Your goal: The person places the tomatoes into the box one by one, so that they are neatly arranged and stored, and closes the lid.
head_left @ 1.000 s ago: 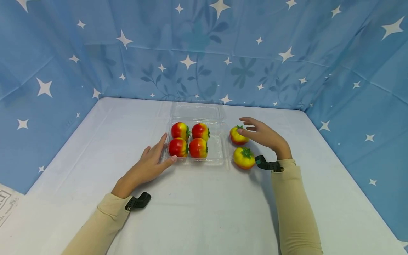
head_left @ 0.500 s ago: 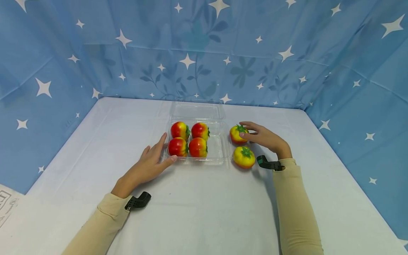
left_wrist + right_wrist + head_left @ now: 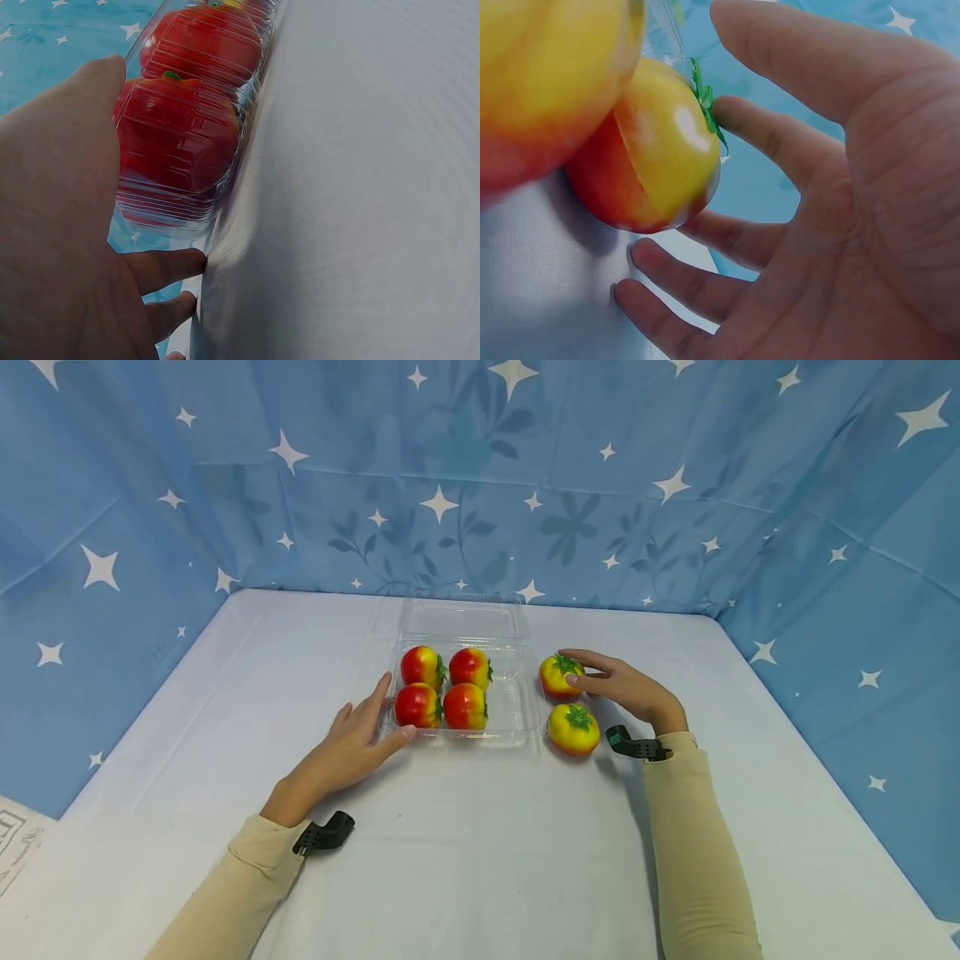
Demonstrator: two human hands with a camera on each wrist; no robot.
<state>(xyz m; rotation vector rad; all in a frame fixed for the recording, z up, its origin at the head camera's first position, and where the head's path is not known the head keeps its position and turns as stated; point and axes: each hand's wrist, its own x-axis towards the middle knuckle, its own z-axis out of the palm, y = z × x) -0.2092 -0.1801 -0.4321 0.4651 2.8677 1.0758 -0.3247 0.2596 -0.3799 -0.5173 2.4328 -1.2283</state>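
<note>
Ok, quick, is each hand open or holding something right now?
Left hand: open, at the side of the clear container.
Right hand: open, at the farther loose fruit, not gripping it.

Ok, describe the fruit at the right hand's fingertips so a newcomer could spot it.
On the white table, find the open clear container. Outside it, to its right, sit two yellow-and-red fruits: a nearer fruit and a farther fruit. It is the farther fruit, the only one with the right hand at it.
</note>
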